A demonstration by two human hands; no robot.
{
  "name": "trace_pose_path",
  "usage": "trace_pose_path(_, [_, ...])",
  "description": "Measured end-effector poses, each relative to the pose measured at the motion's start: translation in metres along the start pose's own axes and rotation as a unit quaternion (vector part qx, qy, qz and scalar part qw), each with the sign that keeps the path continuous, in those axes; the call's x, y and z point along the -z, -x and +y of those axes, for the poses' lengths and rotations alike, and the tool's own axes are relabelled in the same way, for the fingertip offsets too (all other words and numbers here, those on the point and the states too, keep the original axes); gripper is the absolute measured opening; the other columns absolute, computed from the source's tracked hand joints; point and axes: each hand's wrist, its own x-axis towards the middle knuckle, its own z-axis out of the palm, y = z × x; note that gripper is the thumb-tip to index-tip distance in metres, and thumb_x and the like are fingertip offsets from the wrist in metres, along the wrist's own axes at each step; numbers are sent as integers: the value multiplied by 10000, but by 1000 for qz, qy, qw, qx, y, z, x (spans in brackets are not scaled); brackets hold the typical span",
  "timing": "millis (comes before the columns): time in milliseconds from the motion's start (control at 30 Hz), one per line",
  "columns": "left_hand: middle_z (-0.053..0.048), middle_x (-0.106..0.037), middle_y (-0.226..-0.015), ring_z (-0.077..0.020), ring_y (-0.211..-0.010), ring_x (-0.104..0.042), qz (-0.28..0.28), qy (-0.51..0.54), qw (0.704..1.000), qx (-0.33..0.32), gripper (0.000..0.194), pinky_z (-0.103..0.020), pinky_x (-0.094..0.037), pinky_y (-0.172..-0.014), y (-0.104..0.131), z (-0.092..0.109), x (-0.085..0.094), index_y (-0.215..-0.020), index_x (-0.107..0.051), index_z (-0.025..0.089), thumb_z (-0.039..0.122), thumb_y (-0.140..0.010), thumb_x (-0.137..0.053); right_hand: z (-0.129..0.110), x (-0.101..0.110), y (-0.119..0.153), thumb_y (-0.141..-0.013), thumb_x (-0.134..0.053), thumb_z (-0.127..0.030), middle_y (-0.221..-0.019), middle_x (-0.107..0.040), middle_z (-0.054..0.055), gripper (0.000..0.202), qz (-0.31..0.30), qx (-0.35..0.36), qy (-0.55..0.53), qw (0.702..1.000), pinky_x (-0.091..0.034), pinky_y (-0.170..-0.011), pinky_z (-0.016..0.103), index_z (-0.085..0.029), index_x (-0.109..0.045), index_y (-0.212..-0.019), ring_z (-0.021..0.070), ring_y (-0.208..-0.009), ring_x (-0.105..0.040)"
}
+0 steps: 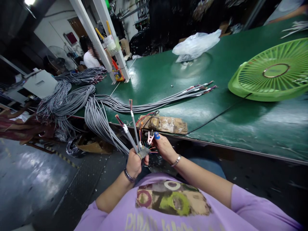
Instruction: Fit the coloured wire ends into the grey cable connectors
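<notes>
Grey cables (132,140) with stripped, coloured wire ends rise from my left hand (134,163), whose fingers are wrapped round them. Beside the wire ends, my right hand (164,147) is pinched, with blue on the thumb tip; a small pale pink and white piece (150,138) shows at its fingertips, and I cannot make out exactly what the fingers grip. A wooden block (172,124) with red and black wires lies at the table edge just beyond my hands. The held cables join a large grey cable bundle (96,120) on the left.
On the green table (149,73) lie more grey cables (166,102), a clear plastic bag (196,46) and a green fan guard (271,70). A black cord (211,119) crosses the table. White posts (121,61) stand at its far edge. A person (90,59) sits in the background.
</notes>
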Motion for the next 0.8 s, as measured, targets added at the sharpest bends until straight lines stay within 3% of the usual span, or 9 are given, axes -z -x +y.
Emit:
trace_pose_path(200, [38,-510,-392,-71,-319,-406,6,-8,1000,3,301,-186,-324,-326,-1,-1,0,-585,-565,149,393,-691,-707,-10,-7,0,-690,-655,-615,-738,-667,52,474,-55,-139,-175,973,-397,-563,262,-164,-673,-832,130,-595,-526])
trace_pose_path(433, [40,-505,-390,-67,-318,-407,7,-32,999,12,296,-185,-321,-336,1,1,-1,-586,-563,148,385,-688,-709,-10,-11,-3,-668,-738,-506,-637,-635,11,347,-1,-115,-214,970,-410,-607,260,-169,-661,-699,121,-605,-537])
trace_pose_path(800, [42,-508,-391,-67,-319,-405,15,-27,999,11,302,-187,-314,-334,4,0,1,-604,-570,146,403,-675,-711,-15,-9,4,-766,-622,-555,-716,-656,26,379,-31,-168,-239,956,-418,-537,230,-177,-642,-776,114,-588,-542])
